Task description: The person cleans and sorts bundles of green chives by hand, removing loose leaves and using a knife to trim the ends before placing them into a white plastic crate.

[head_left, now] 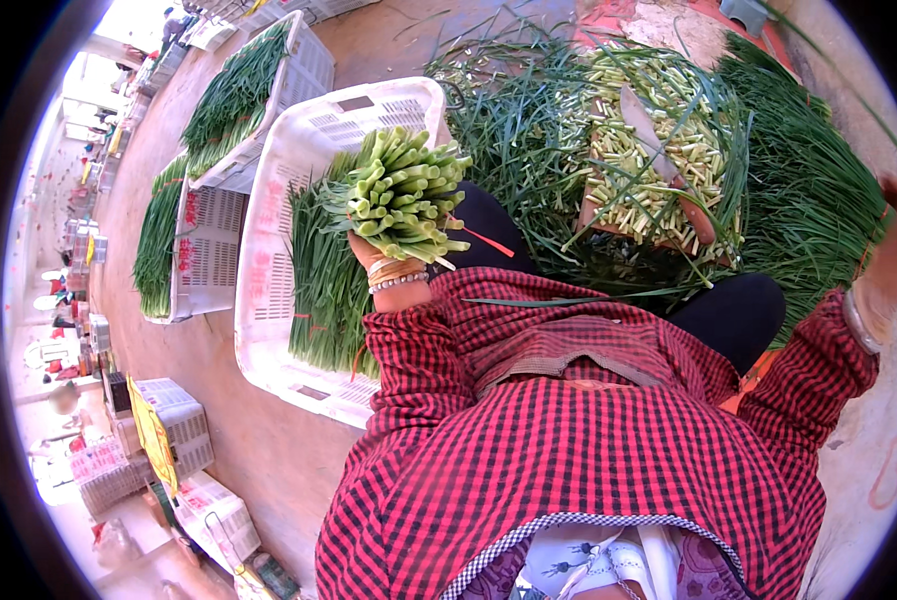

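My left hand (367, 250) is closed around a bundle of chive-like green stalks (401, 190), its pale cut ends turned up toward me. A red tie (487, 238) hangs from this bundle. It is held over a white plastic crate (259, 270), where more tied bundles (321, 290) lie side by side. At the far right, my right hand (894, 250) is raised beside a pile of long green stalks (799, 190). Motion blurs its fingers, and a long thin leaf (849, 80) runs up to it. A knife with a wooden handle (704, 218) rests on heaped cut stalk ends.
Loose trimmed leaves (514, 130) spread in front of my knees. A board (587, 215) shows under the cut ends. Two more white crates (299, 70) (209, 250) of green bundles stand at the far left. Other crates and a yellow sign (151, 430) are at the lower left.
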`<state>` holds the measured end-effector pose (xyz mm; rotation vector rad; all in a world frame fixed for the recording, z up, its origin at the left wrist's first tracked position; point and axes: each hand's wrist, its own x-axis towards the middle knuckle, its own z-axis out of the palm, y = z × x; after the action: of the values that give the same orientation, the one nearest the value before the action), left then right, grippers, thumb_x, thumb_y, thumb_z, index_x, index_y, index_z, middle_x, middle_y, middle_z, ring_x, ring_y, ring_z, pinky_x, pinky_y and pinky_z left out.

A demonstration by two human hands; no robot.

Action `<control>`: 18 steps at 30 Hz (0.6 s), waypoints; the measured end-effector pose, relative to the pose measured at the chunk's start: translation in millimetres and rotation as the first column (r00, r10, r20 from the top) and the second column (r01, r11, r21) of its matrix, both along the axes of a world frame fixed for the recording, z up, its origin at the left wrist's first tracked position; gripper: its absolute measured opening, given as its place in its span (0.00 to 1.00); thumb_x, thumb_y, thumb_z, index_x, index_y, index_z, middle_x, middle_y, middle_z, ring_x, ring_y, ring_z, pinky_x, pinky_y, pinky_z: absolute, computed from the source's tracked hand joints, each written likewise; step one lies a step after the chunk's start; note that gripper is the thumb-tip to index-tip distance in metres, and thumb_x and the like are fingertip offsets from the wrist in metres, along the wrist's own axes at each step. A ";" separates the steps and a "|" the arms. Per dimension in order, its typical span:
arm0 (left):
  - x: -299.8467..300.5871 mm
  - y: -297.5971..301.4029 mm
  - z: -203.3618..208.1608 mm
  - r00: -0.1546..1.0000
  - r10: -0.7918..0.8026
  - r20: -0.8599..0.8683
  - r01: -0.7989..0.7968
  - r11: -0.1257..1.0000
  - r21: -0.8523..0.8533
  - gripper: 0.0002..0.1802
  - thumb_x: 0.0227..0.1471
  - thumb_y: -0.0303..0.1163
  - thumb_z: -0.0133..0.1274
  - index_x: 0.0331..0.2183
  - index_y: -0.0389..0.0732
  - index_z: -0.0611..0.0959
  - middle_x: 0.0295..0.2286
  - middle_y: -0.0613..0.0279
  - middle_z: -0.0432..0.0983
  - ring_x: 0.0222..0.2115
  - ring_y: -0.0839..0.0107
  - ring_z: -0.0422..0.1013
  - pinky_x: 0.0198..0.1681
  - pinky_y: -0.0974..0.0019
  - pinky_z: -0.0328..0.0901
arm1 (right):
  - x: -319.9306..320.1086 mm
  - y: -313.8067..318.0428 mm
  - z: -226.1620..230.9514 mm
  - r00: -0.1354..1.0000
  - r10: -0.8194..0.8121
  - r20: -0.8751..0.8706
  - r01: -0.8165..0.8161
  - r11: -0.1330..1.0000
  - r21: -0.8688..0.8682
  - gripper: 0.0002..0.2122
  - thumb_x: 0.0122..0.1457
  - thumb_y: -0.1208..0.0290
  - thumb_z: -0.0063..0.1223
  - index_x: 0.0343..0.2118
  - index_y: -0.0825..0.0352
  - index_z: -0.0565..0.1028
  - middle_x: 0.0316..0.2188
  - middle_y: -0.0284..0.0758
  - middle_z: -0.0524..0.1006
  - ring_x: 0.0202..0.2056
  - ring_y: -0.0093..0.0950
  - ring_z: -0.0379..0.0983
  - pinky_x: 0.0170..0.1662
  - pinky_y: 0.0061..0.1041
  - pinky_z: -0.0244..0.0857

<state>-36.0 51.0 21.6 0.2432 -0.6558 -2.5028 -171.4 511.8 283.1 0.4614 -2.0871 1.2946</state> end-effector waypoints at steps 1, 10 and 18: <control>-4.2 -0.9 -4.6 0.999 -0.021 -0.038 0.022 0.999 0.029 0.34 0.61 0.56 0.32 0.59 0.44 0.68 0.59 0.51 0.63 0.59 0.48 0.59 0.62 0.39 0.54 | -22.9 3.9 -21.8 0.988 -0.129 -0.082 0.124 0.990 -0.071 0.12 0.61 0.78 0.54 0.47 0.69 0.75 0.40 0.35 0.79 0.35 0.21 0.74 0.39 0.18 0.71; -13.3 0.3 -29.2 0.998 -0.064 -0.015 0.065 0.996 0.056 0.33 0.61 0.53 0.32 0.55 0.39 0.72 0.55 0.51 0.69 0.57 0.51 0.63 0.63 0.48 0.55 | 57.3 -203.8 -87.7 0.667 0.694 -0.271 -0.481 0.679 0.555 0.09 0.48 0.72 0.56 0.33 0.61 0.80 0.42 0.34 0.77 0.44 0.34 0.75 0.44 0.33 0.73; -12.8 19.9 -11.8 0.997 -0.074 0.006 0.073 0.996 0.060 0.30 0.62 0.52 0.36 0.52 0.39 0.75 0.50 0.50 0.73 0.50 0.53 0.69 0.56 0.49 0.63 | 62.7 -217.8 -87.2 0.714 0.638 -0.289 -0.352 0.683 0.640 0.05 0.45 0.67 0.55 0.25 0.61 0.78 0.38 0.31 0.75 0.44 0.31 0.73 0.43 0.30 0.71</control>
<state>-48.7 70.9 9.8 0.2557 -0.6043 -2.5958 -108.7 294.0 195.9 1.5743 -1.8867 0.6775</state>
